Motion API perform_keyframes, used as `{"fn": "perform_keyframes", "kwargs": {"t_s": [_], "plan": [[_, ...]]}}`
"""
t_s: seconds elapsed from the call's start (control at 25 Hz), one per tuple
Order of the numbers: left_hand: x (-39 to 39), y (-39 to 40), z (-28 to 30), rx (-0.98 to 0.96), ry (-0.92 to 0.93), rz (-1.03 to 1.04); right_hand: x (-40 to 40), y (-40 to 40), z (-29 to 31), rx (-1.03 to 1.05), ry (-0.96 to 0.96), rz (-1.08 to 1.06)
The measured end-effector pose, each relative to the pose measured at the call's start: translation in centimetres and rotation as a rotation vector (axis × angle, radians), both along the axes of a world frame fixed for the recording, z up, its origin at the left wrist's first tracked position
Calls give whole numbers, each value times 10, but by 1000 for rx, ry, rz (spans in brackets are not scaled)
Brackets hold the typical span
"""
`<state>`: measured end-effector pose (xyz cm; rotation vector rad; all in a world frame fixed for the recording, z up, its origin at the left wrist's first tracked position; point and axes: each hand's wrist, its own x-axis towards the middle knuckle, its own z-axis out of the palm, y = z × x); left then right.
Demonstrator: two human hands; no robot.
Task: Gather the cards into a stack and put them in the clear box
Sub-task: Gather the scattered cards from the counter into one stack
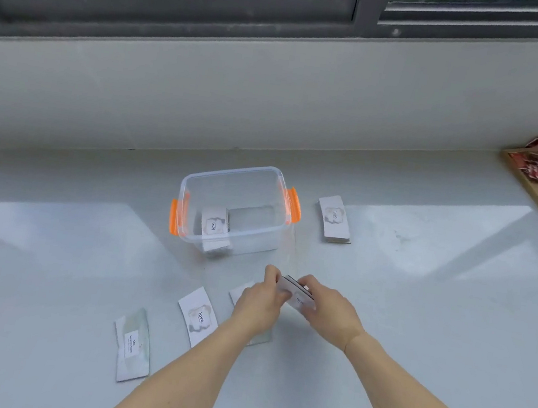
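White cards (296,296) sit pinched between left fingers (272,278) and right fingers (310,284).

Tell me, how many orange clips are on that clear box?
2: one orange clip on the clear box's left side, another orange clip on its right side. None seem hidden.

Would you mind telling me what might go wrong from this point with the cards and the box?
The small stack is pinched only at its edges between the left hand and right hand, so cards could slip and scatter. The card beside the left forearm might get swept aside. The far pile beyond the clear box is easily forgotten.
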<state>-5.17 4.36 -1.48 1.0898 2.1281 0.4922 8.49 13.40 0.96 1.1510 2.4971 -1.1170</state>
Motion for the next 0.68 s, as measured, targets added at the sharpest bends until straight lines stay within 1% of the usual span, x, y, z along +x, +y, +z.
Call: {"fn": "perform_keyframes", "kwargs": {"t_s": [0.12, 0.24, 0.32, 0.48, 0.56, 0.68], "plan": [[5, -1, -2, 17, 63, -12, -4, 0, -8, 207, -31, 99], [3, -4, -8, 35, 247, -68, -3, 1, -16, 376, -37, 200], [-1, -5, -13, 42, 308, -92, 0, -1, -23, 449, -47, 235], [-7, -16, -25, 21, 368, -167, 3, -10, -38, 548, -97, 229], [-16, -29, -30, 33, 391, -157, 2, -12, -44, 582, -113, 211], [-35, -52, -32, 12, 318, -117, 1, -14, -47, 602, -109, 186]]}}
